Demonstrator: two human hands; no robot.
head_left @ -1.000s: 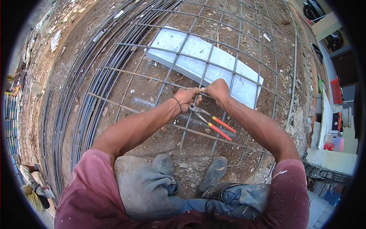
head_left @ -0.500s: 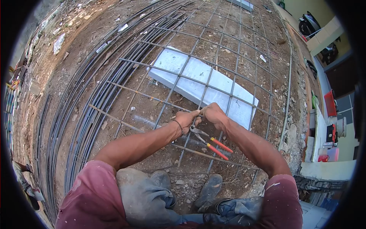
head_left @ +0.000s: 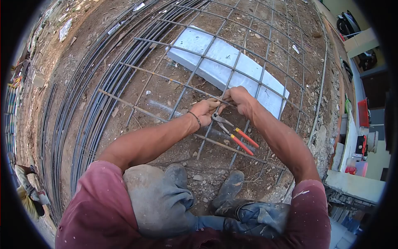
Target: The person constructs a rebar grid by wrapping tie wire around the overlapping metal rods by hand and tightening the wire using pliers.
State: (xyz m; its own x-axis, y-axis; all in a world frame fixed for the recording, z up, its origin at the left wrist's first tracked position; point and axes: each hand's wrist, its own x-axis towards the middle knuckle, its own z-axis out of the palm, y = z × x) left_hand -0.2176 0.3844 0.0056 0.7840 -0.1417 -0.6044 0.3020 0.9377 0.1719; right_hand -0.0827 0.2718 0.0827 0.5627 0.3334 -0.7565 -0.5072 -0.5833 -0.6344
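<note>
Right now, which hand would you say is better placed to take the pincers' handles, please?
Probably the right hand: the pincers point their red handles towards the right forearm, while the left hand is by their metal head. Both hands are at the rebar grid, though.

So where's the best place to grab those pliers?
Probably by the red grips of the pliers, coming from the person's near right. The handles spread apart and point that way, clear of both fists, while the metal head lies close under the left hand, crowded by the rebar mesh.
</note>
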